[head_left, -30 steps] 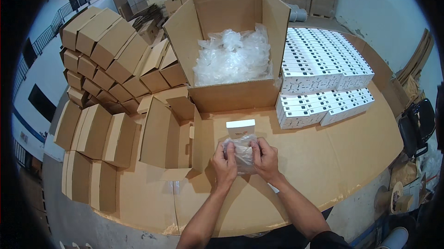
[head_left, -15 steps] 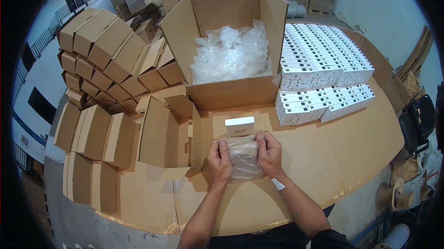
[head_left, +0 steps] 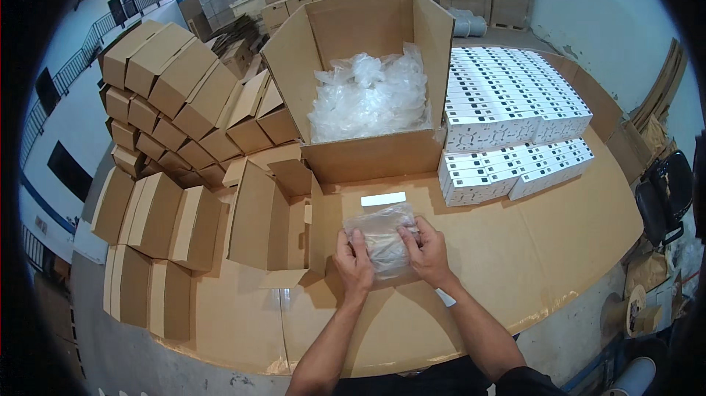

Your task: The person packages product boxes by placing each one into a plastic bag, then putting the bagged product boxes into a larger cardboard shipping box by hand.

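Over the near middle of the bench (head_left: 515, 249), left hand (head_left: 354, 269) and right hand (head_left: 432, 258) are gripping a crinkled clear plastic bag (head_left: 384, 247) from opposite sides, fingers closing on its edges, thumbs on top, seemingly keeping it spread. Whether it is enclosing anything, cannot tell. White box (head_left: 383, 199) is sitting just beyond, apparently for easy reach. Open brown carton (head_left: 257, 228) is standing leftward, its inside staying accessible. Large carton (head_left: 375, 157) behind is containing loose clear film (head_left: 368, 98).
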{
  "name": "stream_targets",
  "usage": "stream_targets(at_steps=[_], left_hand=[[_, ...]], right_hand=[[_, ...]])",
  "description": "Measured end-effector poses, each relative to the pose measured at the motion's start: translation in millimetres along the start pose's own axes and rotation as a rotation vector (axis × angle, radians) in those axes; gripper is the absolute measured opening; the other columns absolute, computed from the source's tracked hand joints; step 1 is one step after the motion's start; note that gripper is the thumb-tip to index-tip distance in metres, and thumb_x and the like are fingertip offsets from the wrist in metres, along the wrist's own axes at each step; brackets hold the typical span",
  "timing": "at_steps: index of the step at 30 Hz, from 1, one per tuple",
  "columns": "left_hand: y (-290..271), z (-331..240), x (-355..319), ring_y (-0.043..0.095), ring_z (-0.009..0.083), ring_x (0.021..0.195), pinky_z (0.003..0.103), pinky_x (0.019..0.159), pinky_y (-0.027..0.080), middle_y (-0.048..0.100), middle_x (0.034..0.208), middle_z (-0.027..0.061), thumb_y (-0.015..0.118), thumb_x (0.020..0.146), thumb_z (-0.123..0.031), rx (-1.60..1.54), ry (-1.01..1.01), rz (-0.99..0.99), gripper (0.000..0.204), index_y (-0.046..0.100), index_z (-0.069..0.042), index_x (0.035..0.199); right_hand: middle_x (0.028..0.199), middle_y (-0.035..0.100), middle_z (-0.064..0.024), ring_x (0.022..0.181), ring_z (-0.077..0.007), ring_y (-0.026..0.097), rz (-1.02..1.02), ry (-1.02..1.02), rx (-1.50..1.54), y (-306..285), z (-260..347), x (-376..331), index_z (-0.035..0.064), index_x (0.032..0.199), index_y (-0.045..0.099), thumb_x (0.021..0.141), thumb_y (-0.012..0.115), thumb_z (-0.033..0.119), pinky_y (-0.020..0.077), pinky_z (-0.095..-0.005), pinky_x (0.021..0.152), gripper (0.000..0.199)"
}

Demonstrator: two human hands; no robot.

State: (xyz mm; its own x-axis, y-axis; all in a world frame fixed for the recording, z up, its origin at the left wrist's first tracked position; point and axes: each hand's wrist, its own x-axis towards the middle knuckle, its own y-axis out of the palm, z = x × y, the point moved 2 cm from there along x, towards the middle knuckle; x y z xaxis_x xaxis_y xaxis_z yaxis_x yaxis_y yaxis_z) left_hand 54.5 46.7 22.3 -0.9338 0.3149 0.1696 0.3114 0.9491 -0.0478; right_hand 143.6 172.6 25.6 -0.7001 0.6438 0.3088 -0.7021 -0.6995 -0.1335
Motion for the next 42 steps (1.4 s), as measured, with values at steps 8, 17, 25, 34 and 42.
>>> stream_targets(at_steps=[8,17,25,34,42], left_hand=[[-15,18,19,0.044,0.0051,0.073,0.024,0.064,0.040,0.051,0.077,-0.0047,0.052,0.109,-0.023,-0.145,-0.007,0.022,0.031,0.056,-0.002,0.086],[-14,28,19,0.048,0.0033,0.067,0.023,0.060,0.041,0.059,0.076,-0.0042,0.057,0.107,-0.021,-0.204,-0.150,0.196,0.023,0.062,-0.003,0.093],[-23,14,17,0.055,0.0063,0.067,0.022,0.061,0.044,0.065,0.083,0.0035,0.058,0.103,-0.010,-0.403,-0.383,0.251,0.027,0.048,-0.003,0.127],[-9,15,9,0.057,0.0132,0.088,0.027,0.074,0.049,0.064,0.107,0.0100,0.056,0.102,-0.012,-0.179,0.327,0.003,0.026,0.054,-0.001,0.125],[-4,16,1,0.055,0.0085,0.074,0.026,0.067,0.047,0.062,0.082,0.0009,0.059,0.106,-0.022,-0.002,0.105,0.039,0.025,0.064,0.000,0.094]], right_hand=[[0.109,0.066,-0.0080,0.087,-0.0087,0.061,-0.029,-0.144,0.140,-27,5,12,0.0045,0.122,0.066,0.099,0.058,-0.001,0.0465,-0.0229,0.069,0.025],[0.132,0.065,-0.0078,0.106,-0.0336,0.060,0.066,-0.668,-0.453,-32,34,13,0.0159,0.102,0.079,0.064,0.066,-0.013,0.0540,-0.0427,0.090,0.050],[0.093,0.074,-0.0091,0.088,-0.0243,0.065,-0.010,-0.314,-0.288,-54,24,17,0.0032,0.099,0.076,0.081,0.068,-0.005,0.0524,-0.0342,0.080,0.021],[0.075,0.070,-0.0047,0.067,-0.0074,0.058,0.163,0.096,0.041,-30,4,10,-0.0048,0.101,0.073,0.099,0.068,0.012,0.0476,-0.0282,0.061,0.018],[0.077,0.066,-0.0009,0.069,-0.0056,0.054,0.155,0.144,0.126,-21,-9,9,-0.0043,0.099,0.069,0.101,0.067,0.016,0.0462,-0.0253,0.062,0.021]])
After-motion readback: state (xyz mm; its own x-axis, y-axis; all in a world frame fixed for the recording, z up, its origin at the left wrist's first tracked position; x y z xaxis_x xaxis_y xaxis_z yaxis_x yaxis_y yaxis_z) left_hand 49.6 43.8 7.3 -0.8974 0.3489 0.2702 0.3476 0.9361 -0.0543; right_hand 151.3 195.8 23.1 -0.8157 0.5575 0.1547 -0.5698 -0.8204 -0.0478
